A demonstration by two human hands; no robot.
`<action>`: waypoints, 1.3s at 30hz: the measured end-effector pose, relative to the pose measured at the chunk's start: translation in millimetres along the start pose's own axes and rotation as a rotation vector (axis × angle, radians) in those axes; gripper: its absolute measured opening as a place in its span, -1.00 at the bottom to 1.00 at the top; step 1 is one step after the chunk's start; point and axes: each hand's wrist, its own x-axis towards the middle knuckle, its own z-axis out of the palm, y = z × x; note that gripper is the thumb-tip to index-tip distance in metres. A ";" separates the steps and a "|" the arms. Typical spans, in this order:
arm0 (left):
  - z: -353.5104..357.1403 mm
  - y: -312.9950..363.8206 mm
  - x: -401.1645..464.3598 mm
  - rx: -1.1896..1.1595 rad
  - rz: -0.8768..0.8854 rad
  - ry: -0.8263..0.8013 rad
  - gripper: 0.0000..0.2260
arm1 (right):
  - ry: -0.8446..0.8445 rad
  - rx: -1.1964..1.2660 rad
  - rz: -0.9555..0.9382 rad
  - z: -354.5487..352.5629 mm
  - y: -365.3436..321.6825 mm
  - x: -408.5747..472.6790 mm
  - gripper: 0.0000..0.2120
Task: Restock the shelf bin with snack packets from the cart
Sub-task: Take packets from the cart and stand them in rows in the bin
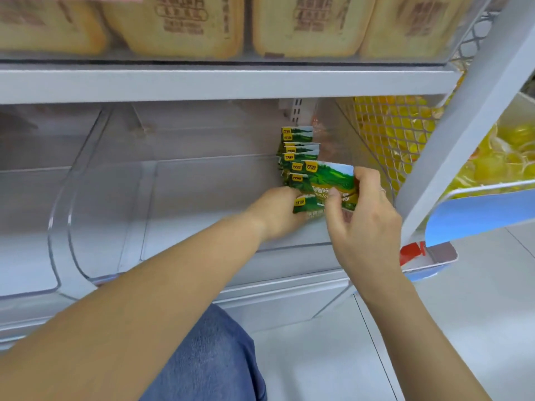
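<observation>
Both arms reach into clear bin (95,198), mid-frame. Left hand (278,212) grips lower packets (307,205); right hand (364,221) pinches front packet (330,180). Row (298,146) behind; yellow goods (399,125) right, white post (463,123) close by.

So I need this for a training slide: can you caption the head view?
Both hands, left hand and right hand, set green snack packets upright in the clear shelf bin.
</observation>
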 end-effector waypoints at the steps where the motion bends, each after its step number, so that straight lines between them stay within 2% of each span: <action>1: -1.9 -0.5 0.6 0.009 -0.030 0.034 -0.75 | -0.007 0.017 -0.017 -2.1 -0.6 0.8 -0.82; 4: -7.6 -2.1 2.7 0.083 -0.101 0.097 -0.82 | -0.085 -0.102 -0.083 -6.5 0.7 2.4 -0.86; 6: -10.7 -5.5 1.8 0.052 -0.174 0.099 -0.79 | -0.255 -0.238 -0.089 -8.9 1.6 5.7 -0.88; 8: -11.2 -9.7 0.5 -0.013 -0.215 0.084 -0.72 | -0.469 -0.291 -0.007 -10.2 1.0 13.7 -0.92; 9: -10.8 -10.9 -0.1 -0.055 -0.226 0.071 -0.75 | -0.507 -0.314 0.010 -10.2 1.2 18.2 -0.92; 11: -10.4 -12.2 -0.4 -0.136 -0.255 0.064 -0.85 | -0.529 -0.357 0.019 -8.4 1.0 28.2 -0.94; 14: -11.8 -12.0 -0.5 -0.209 -0.257 0.046 -0.88 | -0.574 -0.388 0.062 1.2 -1.0 40.4 -0.89; 19: -7.5 -7.5 -5.0 -0.192 -0.139 -0.092 -0.77 | -0.564 -0.286 0.167 11.3 0.2 39.6 -0.94; 22: -4.6 -11.3 0.2 -0.055 -0.092 -0.024 -0.71 | -0.572 -0.109 0.260 12.5 4.5 36.5 -0.93; 24: -4.2 -11.8 2.5 -0.045 -0.066 0.050 -0.68 | -0.567 -0.062 0.287 11.6 4.4 35.9 -0.94; 26: -3.9 -11.2 2.9 -0.082 -0.045 0.076 -0.68 | -0.592 -0.095 0.279 10.7 2.7 36.4 -0.87; 29: -5.0 -10.7 -0.6 -0.101 -0.040 0.071 -0.71 | -0.648 -0.247 0.190 1.4 -5.6 33.1 -0.64; 30: -5.6 -10.9 -1.2 -0.102 -0.038 0.084 -0.71 | -0.611 -0.304 0.130 -5.7 -8.7 30.1 -0.59; 31: -6.2 -11.0 -1.7 -0.100 -0.033 0.104 -0.72 | -0.499 -0.345 0.039 -14.1 -10.8 26.9 -0.60; 34: -7.5 -6.1 -1.0 -0.071 -0.004 0.184 -0.68 | -0.036 -0.249 -0.190 -33.8 -1.4 14.5 -0.79; 35: -6.7 -3.9 -0.3 -0.060 0.011 0.210 -0.68 | 0.023 -0.193 -0.218 -33.4 8.1 9.3 -0.79; 37: -3.6 -0.3 1.6 -0.032 0.026 0.222 -0.66 | -0.027 -0.115 -0.230 -24.4 24.2 -0.8 -0.72; 39: -0.5 0.7 2.3 0.013 -0.002 0.163 -0.62 | -0.025 -0.066 -0.204 -12.4 29.5 -10.0 -0.68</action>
